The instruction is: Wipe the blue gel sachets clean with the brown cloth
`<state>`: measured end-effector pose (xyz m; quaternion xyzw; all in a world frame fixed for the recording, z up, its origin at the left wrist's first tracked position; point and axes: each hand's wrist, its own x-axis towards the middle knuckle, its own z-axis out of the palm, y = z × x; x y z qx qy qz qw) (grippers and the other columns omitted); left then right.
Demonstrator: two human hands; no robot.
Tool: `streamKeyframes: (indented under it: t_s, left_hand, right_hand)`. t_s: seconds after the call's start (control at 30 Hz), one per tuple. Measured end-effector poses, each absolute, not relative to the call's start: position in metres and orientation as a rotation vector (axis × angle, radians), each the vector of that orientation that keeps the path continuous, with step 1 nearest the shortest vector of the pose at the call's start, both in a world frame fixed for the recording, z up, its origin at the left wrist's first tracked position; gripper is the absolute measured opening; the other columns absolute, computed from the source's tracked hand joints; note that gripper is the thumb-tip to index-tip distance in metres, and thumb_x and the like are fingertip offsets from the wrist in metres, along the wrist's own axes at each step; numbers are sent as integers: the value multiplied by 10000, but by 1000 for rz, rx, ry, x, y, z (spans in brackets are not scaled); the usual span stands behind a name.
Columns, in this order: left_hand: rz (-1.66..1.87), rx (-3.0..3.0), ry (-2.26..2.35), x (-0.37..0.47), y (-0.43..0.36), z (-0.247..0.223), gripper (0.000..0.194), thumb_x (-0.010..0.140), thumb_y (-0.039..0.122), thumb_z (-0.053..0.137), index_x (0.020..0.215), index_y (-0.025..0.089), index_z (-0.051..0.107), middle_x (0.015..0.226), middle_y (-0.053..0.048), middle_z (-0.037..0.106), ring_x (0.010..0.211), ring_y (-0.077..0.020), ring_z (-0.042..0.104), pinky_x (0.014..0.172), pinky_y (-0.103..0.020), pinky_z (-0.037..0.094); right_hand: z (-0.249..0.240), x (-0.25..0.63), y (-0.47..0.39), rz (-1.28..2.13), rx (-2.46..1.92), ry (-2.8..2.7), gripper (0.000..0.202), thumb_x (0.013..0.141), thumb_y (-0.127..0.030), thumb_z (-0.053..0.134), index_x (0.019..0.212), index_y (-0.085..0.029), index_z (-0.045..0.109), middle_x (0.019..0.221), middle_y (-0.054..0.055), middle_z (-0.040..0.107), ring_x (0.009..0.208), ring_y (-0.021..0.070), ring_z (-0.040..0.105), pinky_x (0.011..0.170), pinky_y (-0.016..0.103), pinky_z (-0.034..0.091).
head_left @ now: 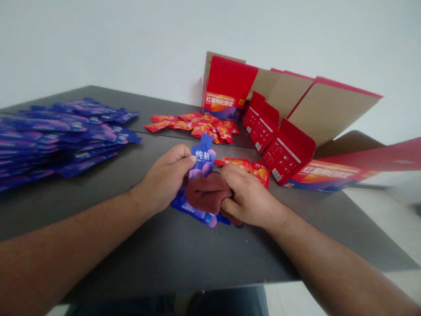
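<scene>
My left hand (169, 175) pinches the upper left edge of a blue pouch (203, 160) with a spout-like tab, held upright over the table. In my right hand (250, 193) is a bunched brown cloth (208, 193), pressed against the lower front of that pouch and covering it. Beneath both hands, more blue pouches (197, 214) lie on the table, partly hidden by the cloth. Just beyond my right hand are a few red sachets (261, 173).
A large pile of blue pouches (66, 131) spreads over the left of the dark table (158, 263). Red sachets (197, 124) lie scattered at the back centre. Open red boxes (289, 149) with raised flaps stand at the back and right, before a pale wall.
</scene>
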<state>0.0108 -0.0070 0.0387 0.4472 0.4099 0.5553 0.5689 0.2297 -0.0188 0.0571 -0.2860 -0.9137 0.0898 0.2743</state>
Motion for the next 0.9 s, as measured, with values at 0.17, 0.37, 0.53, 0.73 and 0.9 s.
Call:
streamKeyframes:
  t_s: [0.17,0.37,0.53,0.73,0.9]
  left_hand:
    - [1316,1104,979,11,-7,39,215,905,277,682,776,216,521,662,26,497,581,-122,416,541,-277,319]
    - [1295,1101,987,10,-7,37,231,901,288,700,768,218,524,640,29,489,563,-121,401,531,-280,300]
    - [1318,1103,966,10,-7,37,216,906,282,698,787,219,528,693,15,523,605,-130,453,555,-279,336]
    - [1309,1112,1003,10,-7,39,236,904,285,694,754,215,525,622,29,471,539,-114,380,512,-274,272]
    - [1334,1066,976,11,-6,39,187,892,263,722,791,214,573,675,17,530,592,-127,465,536,-260,336]
  right_hand:
    - [58,230,-20,219,-788,-2435,178,862,-125,601,912,-244,479,912,28,570,846,207,552,736,335,459]
    - [57,230,-20,276,-745,-2485,186,854,-121,609,915,-246,484,922,25,577,849,205,558,750,331,468]
    - [57,230,-19,224,-833,-2425,194,840,-126,604,902,-247,467,901,23,558,832,207,539,733,336,454]
    - [58,230,-20,306,-748,-2512,191,846,-109,608,920,-245,497,924,24,586,873,209,574,764,337,480]
    - [60,230,-21,229,-815,-2456,182,841,-121,605,908,-244,489,920,34,588,857,214,570,746,345,479]
